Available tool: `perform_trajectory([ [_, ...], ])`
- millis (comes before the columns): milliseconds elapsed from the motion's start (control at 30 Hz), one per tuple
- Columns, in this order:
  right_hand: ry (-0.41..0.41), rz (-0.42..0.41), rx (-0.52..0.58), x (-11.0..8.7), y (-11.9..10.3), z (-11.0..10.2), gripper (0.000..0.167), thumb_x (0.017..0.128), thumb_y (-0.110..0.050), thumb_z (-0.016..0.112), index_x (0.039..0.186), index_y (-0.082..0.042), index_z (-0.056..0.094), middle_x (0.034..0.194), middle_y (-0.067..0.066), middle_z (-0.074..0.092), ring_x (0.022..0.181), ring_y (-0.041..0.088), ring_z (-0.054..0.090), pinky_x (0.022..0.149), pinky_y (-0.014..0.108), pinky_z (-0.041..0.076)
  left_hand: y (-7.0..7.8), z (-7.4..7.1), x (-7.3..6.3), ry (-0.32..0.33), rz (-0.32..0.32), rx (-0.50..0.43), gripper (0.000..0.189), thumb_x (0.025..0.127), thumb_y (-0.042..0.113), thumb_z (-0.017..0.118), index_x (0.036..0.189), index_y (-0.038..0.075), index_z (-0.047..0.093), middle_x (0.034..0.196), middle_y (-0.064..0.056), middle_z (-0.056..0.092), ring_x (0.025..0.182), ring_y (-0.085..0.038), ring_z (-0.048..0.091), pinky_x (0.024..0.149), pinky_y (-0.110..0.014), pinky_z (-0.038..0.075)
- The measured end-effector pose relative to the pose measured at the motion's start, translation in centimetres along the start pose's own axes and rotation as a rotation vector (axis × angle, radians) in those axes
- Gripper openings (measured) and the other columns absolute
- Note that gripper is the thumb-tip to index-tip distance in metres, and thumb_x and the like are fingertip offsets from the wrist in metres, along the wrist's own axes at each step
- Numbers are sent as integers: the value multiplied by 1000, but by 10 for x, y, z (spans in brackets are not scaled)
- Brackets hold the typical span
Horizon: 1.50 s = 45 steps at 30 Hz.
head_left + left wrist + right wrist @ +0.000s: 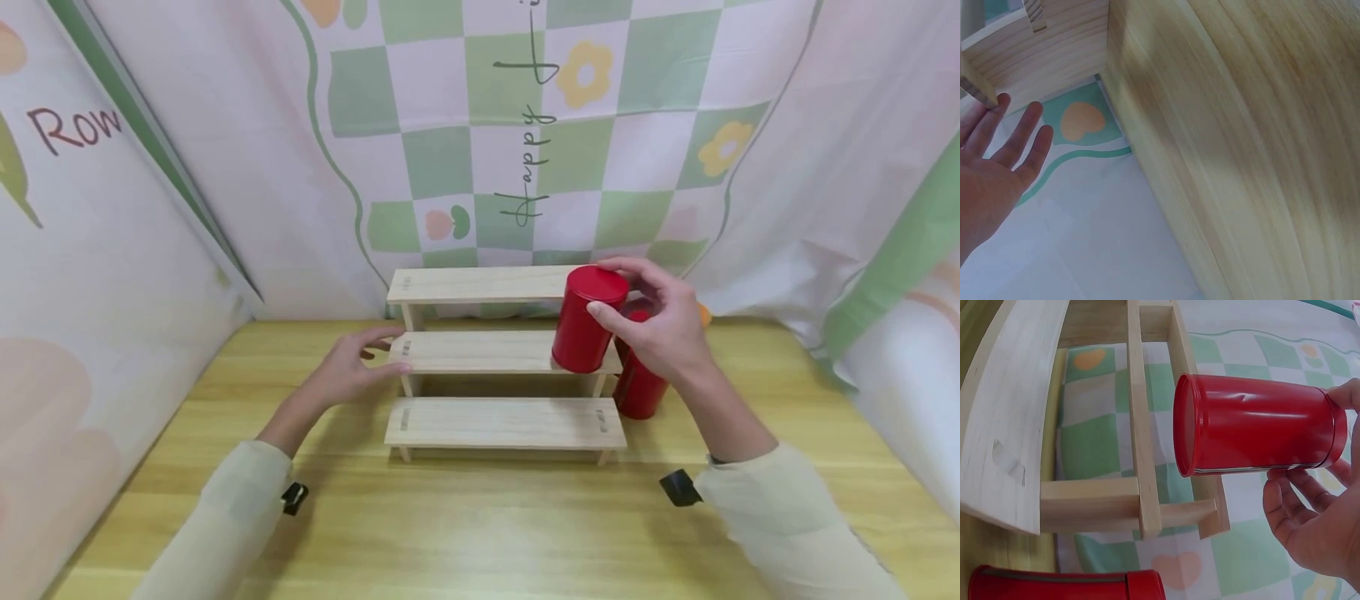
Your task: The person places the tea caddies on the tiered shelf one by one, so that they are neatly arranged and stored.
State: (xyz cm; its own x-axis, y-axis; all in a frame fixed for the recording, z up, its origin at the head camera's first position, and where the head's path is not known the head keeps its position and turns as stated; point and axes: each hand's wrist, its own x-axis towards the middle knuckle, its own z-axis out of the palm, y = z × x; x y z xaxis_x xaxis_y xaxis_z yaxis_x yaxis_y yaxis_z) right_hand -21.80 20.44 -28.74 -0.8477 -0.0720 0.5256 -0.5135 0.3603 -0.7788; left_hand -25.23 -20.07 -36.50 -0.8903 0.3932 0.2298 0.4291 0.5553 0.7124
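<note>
Red lidded tin, right of head-frame centre; right hand grips its lid end. Probably light, stiff, slick: hold round upper wall. Left hand lightly pinches three-tier wooden stand.

Both cans are red; shelf is pale woodgrain, table yellower; backdrop has green-white checks, yellow flowers.
</note>
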Motion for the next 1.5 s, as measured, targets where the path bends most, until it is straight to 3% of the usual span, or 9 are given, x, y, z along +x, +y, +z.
perform_trajectory([
  [300,-21,21,8,2,-2,11,48,90,-9,76,136,-2,63,120,8,64,99,17,62,78,18,55,1,1,0,-2,-15,-5,60,93,21,79,145,1,57,146,-24,57,122,-43,62,100,-61,52],
  [867,-87,53,53,7,-8,37,53,89,-11,78,138,-2,60,128,14,63,109,25,58,81,19,55,2,0,-2,4,-14,-7,60,93,20,80,145,1,57,146,-25,57,120,-43,63,99,-60,53],
  [1500,-99,-8,104,15,-10,59,52,85,-9,79,133,1,62,123,16,66,104,25,62,78,23,58,1,0,0,-6,-6,-31,61,91,20,81,144,-1,57,147,-27,55,114,-43,67,97,-62,53],
])
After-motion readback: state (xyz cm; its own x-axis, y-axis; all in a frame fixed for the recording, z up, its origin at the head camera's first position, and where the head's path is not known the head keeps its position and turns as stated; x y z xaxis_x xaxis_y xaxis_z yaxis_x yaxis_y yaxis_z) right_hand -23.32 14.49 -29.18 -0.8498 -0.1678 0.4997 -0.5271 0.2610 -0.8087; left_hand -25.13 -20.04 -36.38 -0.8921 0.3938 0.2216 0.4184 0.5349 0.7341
